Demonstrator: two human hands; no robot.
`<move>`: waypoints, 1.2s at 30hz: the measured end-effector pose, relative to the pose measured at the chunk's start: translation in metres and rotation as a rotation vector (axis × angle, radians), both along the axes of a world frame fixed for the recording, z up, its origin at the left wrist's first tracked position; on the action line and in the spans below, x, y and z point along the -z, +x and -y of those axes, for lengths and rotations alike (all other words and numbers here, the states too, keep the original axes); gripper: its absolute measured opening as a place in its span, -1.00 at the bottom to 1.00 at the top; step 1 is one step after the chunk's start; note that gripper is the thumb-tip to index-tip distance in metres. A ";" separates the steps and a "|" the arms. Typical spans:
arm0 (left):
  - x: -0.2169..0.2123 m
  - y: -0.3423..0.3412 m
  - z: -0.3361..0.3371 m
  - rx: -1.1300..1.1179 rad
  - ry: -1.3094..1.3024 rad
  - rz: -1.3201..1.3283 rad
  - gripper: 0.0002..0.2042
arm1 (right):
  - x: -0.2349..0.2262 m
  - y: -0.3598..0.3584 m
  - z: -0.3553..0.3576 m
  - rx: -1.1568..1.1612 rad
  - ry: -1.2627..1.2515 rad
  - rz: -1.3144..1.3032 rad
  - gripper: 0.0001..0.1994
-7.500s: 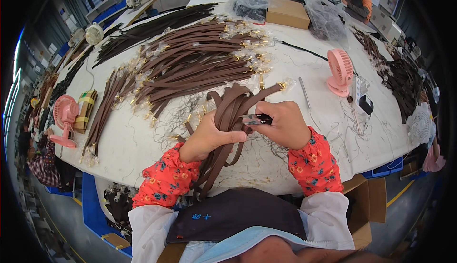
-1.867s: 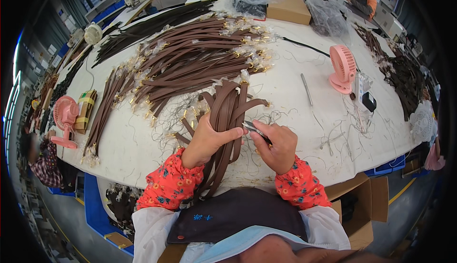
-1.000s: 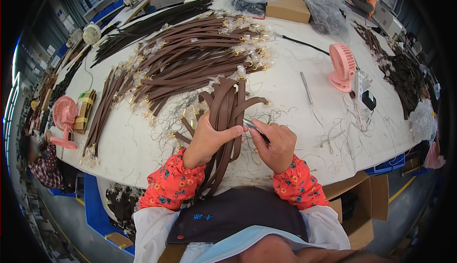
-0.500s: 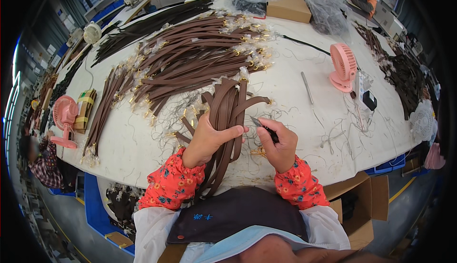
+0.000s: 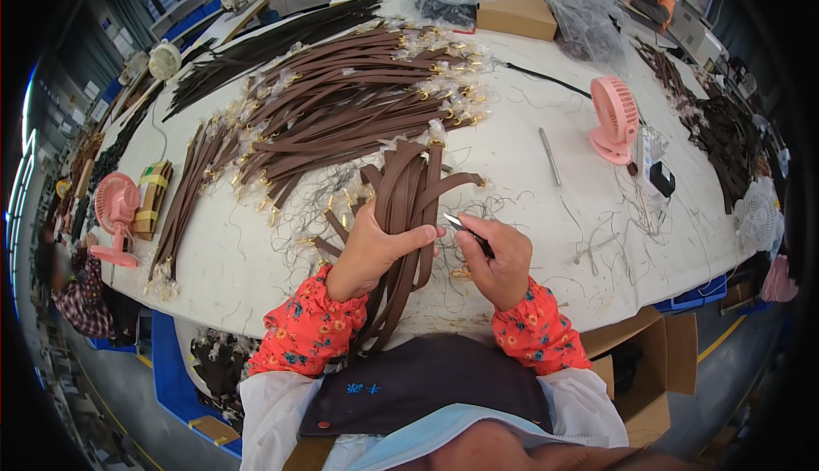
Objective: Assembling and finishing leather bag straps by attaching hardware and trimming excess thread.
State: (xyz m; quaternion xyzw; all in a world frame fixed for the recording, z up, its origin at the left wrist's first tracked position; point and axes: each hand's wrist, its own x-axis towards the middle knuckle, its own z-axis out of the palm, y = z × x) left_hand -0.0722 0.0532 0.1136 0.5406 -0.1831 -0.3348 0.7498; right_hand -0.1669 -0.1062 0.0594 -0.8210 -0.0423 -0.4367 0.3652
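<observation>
My left hand (image 5: pixel 371 249) is closed round a bundle of brown leather-like straps (image 5: pixel 401 189), thumb across the front. The bundle hangs over the table's near edge toward my apron, and gold clasps in clear wrap show at its far end. To the right of it, my right hand (image 5: pixel 497 258) grips small black-handled thread snips (image 5: pixel 473 236). Their pointed metal tip aims up and left, close to the straps but apart from them. One strap end curls out to the right above the tip.
A large pile of brown straps (image 5: pixel 341 113) lies beyond my hands, with black straps (image 5: pixel 264 49) behind. Loose threads litter the white table (image 5: pixel 546 249). Pink fans (image 5: pixel 614 121) stand at both sides; a metal rod-like tool (image 5: pixel 550 155) lies right. An open carton (image 5: pixel 657 369) sits below.
My right hand has turned slightly and the snips' tip has shifted a little left, toward the straps. The left hand and the bundle stay in place.
</observation>
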 end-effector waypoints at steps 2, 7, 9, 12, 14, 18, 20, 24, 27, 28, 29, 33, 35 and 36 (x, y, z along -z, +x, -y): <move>0.003 0.002 -0.001 0.005 0.011 0.046 -0.59 | -0.001 -0.003 0.000 -0.004 -0.008 0.006 -0.72; 0.006 0.002 -0.002 0.008 0.010 0.060 -0.59 | -0.001 -0.003 -0.002 0.015 -0.103 -0.020 -0.68; 0.006 0.002 -0.002 0.003 0.011 0.076 -0.59 | 0.001 -0.003 -0.003 0.023 -0.105 -0.019 -0.68; 0.005 0.001 -0.002 -0.006 0.007 0.057 -0.59 | 0.002 -0.002 -0.004 0.033 -0.105 -0.013 -0.69; 0.007 0.001 -0.002 -0.016 0.016 0.062 -0.59 | 0.002 -0.002 -0.004 0.034 -0.103 -0.008 -0.69; 0.009 0.003 -0.003 0.000 0.031 0.062 -0.59 | 0.002 -0.002 -0.004 0.054 -0.161 -0.011 -0.69; 0.010 0.003 -0.003 -0.006 0.038 0.076 -0.60 | 0.003 -0.002 -0.004 0.058 -0.174 -0.008 -0.69; 0.006 0.001 -0.001 -0.001 0.015 0.054 -0.60 | 0.004 -0.002 -0.005 0.051 -0.128 -0.020 -0.69; 0.006 0.001 -0.001 -0.012 0.026 0.052 -0.60 | 0.004 -0.002 -0.008 0.039 -0.070 -0.028 -0.70; 0.007 0.002 -0.001 -0.010 0.021 0.052 -0.59 | 0.004 -0.002 -0.009 0.037 -0.042 -0.031 -0.70; 0.008 0.002 -0.001 -0.008 0.017 0.052 -0.59 | 0.004 -0.002 -0.009 0.037 -0.041 -0.031 -0.70; 0.007 0.001 -0.002 -0.018 0.019 0.062 -0.58 | 0.004 -0.002 -0.011 0.033 -0.026 -0.031 -0.71; 0.009 0.001 -0.001 -0.022 0.015 0.065 -0.58 | 0.004 -0.002 -0.011 0.030 -0.016 -0.030 -0.71; 0.009 0.002 -0.002 -0.022 0.016 0.065 -0.58 | 0.003 -0.002 -0.011 0.029 -0.013 -0.035 -0.71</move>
